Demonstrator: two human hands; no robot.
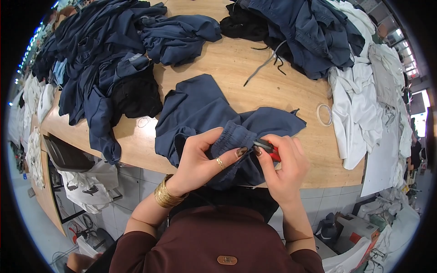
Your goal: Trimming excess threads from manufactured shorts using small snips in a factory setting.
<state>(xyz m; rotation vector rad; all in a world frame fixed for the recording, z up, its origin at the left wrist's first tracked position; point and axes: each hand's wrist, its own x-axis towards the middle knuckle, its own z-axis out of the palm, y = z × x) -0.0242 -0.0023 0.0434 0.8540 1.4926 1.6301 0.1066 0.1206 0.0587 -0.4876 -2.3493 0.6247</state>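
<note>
Left: navy pile (100, 59) on table (264, 95). Centre: navy garment (198, 98) at table's near edge. Left hand (200, 159) pinches its gathered band (233, 139), thumb on top. Right hand (287, 166) grips red-handled snips (275, 156), tips at band; cutting or not, can't tell. This piece looks partway, band not yet let go. Right: second pile (305, 36), tape roll (319, 115), white cloth (353, 113). Which pile's done or left, can't tell.
</note>
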